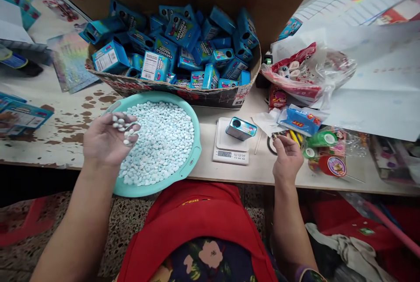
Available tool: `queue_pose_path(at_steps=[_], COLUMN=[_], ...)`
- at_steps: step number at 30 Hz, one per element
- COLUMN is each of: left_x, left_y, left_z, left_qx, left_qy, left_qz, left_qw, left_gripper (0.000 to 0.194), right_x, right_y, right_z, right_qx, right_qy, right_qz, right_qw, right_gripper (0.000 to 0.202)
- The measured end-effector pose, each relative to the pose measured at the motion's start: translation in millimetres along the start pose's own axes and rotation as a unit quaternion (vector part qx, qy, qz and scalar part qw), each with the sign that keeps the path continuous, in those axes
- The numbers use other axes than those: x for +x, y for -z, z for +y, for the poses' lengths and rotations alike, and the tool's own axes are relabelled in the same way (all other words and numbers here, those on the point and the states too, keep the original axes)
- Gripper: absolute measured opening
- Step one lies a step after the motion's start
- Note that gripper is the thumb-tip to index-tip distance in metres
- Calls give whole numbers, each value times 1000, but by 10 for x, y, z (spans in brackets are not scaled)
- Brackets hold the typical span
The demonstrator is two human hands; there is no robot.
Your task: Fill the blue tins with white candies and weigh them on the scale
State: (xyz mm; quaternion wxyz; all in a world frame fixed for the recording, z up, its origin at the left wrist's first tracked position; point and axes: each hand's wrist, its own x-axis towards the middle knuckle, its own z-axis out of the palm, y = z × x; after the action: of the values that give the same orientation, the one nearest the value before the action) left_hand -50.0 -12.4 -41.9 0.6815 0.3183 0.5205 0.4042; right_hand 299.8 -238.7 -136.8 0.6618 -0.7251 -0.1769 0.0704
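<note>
Cardboard tray (210, 94) of blue boxes (183, 32); clear bag (308, 74), perhaps toys; tape rolls (323, 139)

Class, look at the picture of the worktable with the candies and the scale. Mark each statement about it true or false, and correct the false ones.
1. The left hand holds a few white candies. True.
2. The small blue box stands on the scale. True.
3. The teal bowl is empty. False: it is filled with white candies.
4. The right hand rests on the scale. False: it is beside the scale, not touching it.
5. The cardboard tray behind the bowl holds blue boxes. True.
</note>
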Motion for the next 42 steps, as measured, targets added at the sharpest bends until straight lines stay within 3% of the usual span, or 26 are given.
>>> queue_pose_path(at_steps=[2, 5, 9, 12, 14, 16, 19, 22, 25, 27, 31, 37, 42], left_x=[53, 110, 113, 105, 97, 69, -39, -217, -373, -424, -404, -331, -294], left_y=[4, 8, -2, -34, -80, -158, -348, -609, -855, -951, -947, -877, -845], left_z=[2, -43, -117, -220, -286, -310, -222, -21, 149, 185, 119, 71, 131], left_qx=[-13, -7, -9, 18, -20, -78, -152, -192, -180, -160, -111, -107, -93], left_qy=[76, 143, 54, 68, 102, 125, 130, 65, -36, -116, -226, -247, -231], left_qz=[22, -1, -19, -38, -46, -30, -13, -41, -70, -68, -53, -34, -41], left_qw=[997, 990, 998, 997, 993, 989, 980, 978, 980, 978, 966, 963, 968], left_gripper=[21, 24, 22, 16, 23, 31, 37, 43, 51, 52, 52, 50, 52], right_x=[-27, -48, -50, -37, -31, -47, -152, -355, -579, -696, -816, -861, -835], right_y=[56, 94, 42, -144, -328, -516, -736, -910, -1121, -1272, -1471, -1548, -1510], right_z=[18, 28, 22, 15, -17, -110, -422, -855, -1188, -1293, -1316, -1279, -1228], right_qx=[1, -7, -9, -19, -48, -81, -88, -75, -76, -84, -109, -116, -71], right_qy=[-12, -17, -12, 9, 32, 50, 88, 164, 245, 274, 287, 286, 256], right_qz=[7, 2, -27, -109, -180, -225, -247, -291, -381, -421, -439, -446, -441], right_qw=[1000, 1000, 1000, 994, 982, 970, 961, 940, 888, 861, 844, 840, 858], right_gripper=[38, 38, 37, 51, 64, 61, 45, 40, 35, 34, 32, 32, 35])
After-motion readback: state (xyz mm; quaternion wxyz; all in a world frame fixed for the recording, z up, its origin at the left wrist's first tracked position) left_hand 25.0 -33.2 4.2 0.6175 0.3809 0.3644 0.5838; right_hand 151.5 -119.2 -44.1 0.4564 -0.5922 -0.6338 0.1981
